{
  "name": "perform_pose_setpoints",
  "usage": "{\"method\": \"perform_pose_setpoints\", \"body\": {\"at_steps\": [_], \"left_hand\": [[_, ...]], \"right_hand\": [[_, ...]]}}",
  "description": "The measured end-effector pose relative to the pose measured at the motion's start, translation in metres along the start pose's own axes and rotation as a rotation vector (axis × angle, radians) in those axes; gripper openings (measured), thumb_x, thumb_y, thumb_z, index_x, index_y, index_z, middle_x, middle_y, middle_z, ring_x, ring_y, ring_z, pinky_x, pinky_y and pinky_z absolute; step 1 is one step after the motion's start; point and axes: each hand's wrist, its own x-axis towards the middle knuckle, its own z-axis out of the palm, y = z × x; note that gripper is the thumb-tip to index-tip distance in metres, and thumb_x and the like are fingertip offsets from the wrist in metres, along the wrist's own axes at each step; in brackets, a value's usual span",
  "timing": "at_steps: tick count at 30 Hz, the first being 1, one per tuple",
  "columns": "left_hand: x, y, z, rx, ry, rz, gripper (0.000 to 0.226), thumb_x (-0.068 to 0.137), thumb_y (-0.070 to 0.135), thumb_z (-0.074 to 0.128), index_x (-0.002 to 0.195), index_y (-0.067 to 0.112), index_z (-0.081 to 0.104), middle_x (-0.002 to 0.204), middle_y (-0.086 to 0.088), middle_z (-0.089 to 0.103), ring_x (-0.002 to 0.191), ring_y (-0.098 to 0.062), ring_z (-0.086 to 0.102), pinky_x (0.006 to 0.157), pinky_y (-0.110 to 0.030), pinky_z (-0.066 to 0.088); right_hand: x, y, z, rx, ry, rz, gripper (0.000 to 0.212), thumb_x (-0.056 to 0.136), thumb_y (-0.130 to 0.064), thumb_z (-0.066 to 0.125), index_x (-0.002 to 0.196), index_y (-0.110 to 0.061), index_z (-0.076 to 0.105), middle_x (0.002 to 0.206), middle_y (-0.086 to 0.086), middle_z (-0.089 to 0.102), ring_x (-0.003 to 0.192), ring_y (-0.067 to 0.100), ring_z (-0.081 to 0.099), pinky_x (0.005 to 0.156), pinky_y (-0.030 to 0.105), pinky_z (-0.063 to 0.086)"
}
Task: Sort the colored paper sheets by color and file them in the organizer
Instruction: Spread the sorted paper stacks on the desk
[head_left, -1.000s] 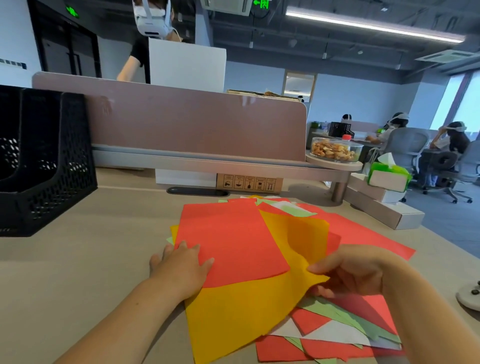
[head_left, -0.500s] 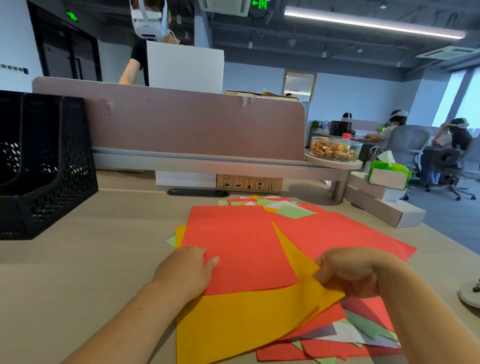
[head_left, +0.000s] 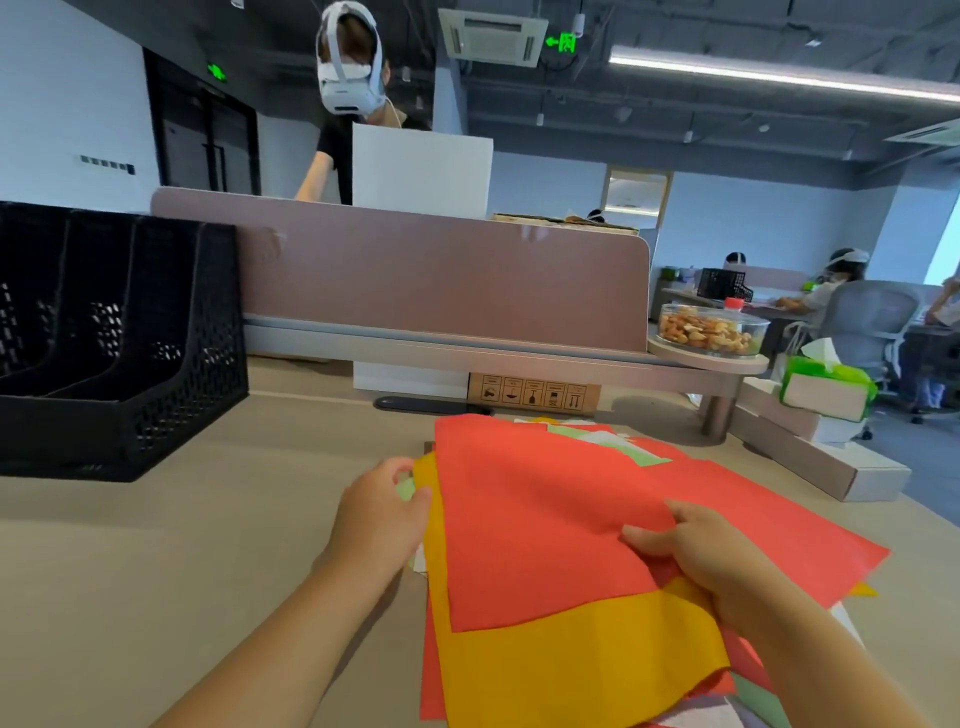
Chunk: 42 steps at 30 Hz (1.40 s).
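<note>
A loose pile of coloured paper lies on the desk in front of me. On top is a red sheet (head_left: 535, 519), and under it a yellow sheet (head_left: 571, 660). Green (head_left: 644, 457) and white pieces stick out at the far edge. My left hand (head_left: 379, 514) is at the pile's left edge, its fingers curled on the corners of the yellow and green sheets. My right hand (head_left: 701, 556) pinches the red sheet near its right side, thumb on top. The black mesh organizer (head_left: 124, 343), with several slots, stands at the far left of the desk.
A pink divider screen (head_left: 441, 280) with a shelf runs across the back of the desk. A bowl of nuts (head_left: 709, 330) sits on its right end. White boxes (head_left: 810, 452) and a tissue pack (head_left: 826, 387) lie at the right. A person wearing a headset stands behind the screen.
My left hand slid from on top of the red sheet to the pile's left edge. My right hand let the yellow sheet fall flat and now pinches the red sheet. The view has shifted left.
</note>
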Motion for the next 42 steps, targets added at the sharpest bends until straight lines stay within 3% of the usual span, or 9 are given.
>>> {"method": "perform_pose_setpoints", "body": {"at_steps": [6,10,13,16,20,24,30,34,42], "left_hand": [[0.015,-0.004,-0.016,-0.748,-0.247,-0.419,0.050,0.085,0.018,0.070,0.131,0.017,0.051,0.113,-0.010,0.066,0.097,-0.023,0.065,0.075,-0.034,0.055],[0.014,-0.006,-0.012,-0.719,-0.293,-0.469,0.054,0.082,-0.009,0.064,0.130,0.011,0.053,0.111,-0.019,0.066,0.077,-0.024,0.067,0.065,-0.035,0.058],[0.011,-0.012,-0.009,-0.607,-0.280,-0.513,0.047,0.075,0.001,0.077,0.116,0.006,0.056,0.096,-0.018,0.068,0.077,-0.027,0.067,0.064,-0.036,0.056],[0.013,-0.011,-0.014,-0.576,-0.268,-0.547,0.025,0.077,0.017,0.079,0.093,0.001,0.068,0.081,-0.018,0.072,0.069,-0.028,0.068,0.059,-0.032,0.053],[0.015,-0.008,-0.017,-0.559,-0.400,-0.569,0.007,0.088,0.010,0.065,0.090,0.004,0.067,0.076,-0.015,0.070,0.062,-0.024,0.066,0.054,-0.031,0.052],[0.019,-0.013,-0.012,-0.512,-0.344,-0.484,0.013,0.087,-0.004,0.060,0.086,0.007,0.066,0.079,-0.017,0.069,0.071,-0.028,0.065,0.076,-0.044,0.055],[0.013,-0.015,-0.004,-0.509,-0.366,-0.405,0.005,0.091,0.011,0.062,0.092,0.013,0.067,0.078,-0.006,0.068,0.050,-0.013,0.064,0.044,-0.015,0.046],[0.014,-0.020,-0.003,-0.467,-0.316,-0.345,0.021,0.088,-0.001,0.062,0.085,0.019,0.067,0.088,-0.008,0.071,0.076,-0.023,0.066,0.068,-0.029,0.052],[0.023,-0.021,-0.018,-0.483,-0.255,-0.348,0.032,0.085,-0.013,0.054,0.083,0.016,0.066,0.077,-0.007,0.068,0.066,-0.022,0.061,0.060,-0.026,0.047]], "right_hand": [[-0.007,-0.002,-0.008,0.247,-0.187,0.153,0.020,0.078,0.011,0.060,0.097,0.004,0.062,0.073,0.018,0.071,0.052,0.025,0.067,0.048,0.031,0.056],[-0.007,0.000,-0.010,0.237,-0.245,0.287,0.048,0.053,-0.002,0.082,0.099,0.000,0.066,0.076,0.015,0.072,0.054,0.023,0.068,0.051,0.029,0.056],[0.000,0.004,-0.013,0.203,-0.204,0.372,0.042,0.066,-0.018,0.076,0.103,0.001,0.069,0.083,0.019,0.072,0.056,0.026,0.068,0.064,0.035,0.056],[0.003,0.009,-0.011,0.130,-0.215,0.353,0.036,0.074,-0.006,0.067,0.109,0.004,0.063,0.091,0.024,0.069,0.063,0.029,0.068,0.073,0.039,0.052],[0.004,0.012,-0.012,0.063,-0.278,0.302,0.075,0.047,0.004,0.077,0.118,0.001,0.055,0.097,0.027,0.059,0.080,0.033,0.061,0.077,0.040,0.051],[0.000,0.006,-0.013,-0.018,-0.334,0.284,0.034,0.059,0.005,0.078,0.088,-0.002,0.062,0.075,0.018,0.064,0.056,0.023,0.062,0.057,0.027,0.048],[-0.004,0.001,-0.008,-0.087,-0.411,0.313,0.070,0.044,-0.025,0.093,0.102,0.005,0.069,0.112,0.029,0.062,0.101,0.036,0.055,0.105,0.052,0.034],[0.000,0.003,-0.003,-0.004,-0.276,0.280,0.049,0.071,-0.033,0.074,0.107,-0.002,0.065,0.098,0.022,0.064,0.090,0.032,0.058,0.099,0.049,0.042],[0.005,0.001,-0.014,0.056,-0.063,0.250,0.025,0.082,-0.014,0.064,0.103,0.000,0.059,0.094,0.022,0.057,0.078,0.030,0.055,0.073,0.040,0.046]]}}
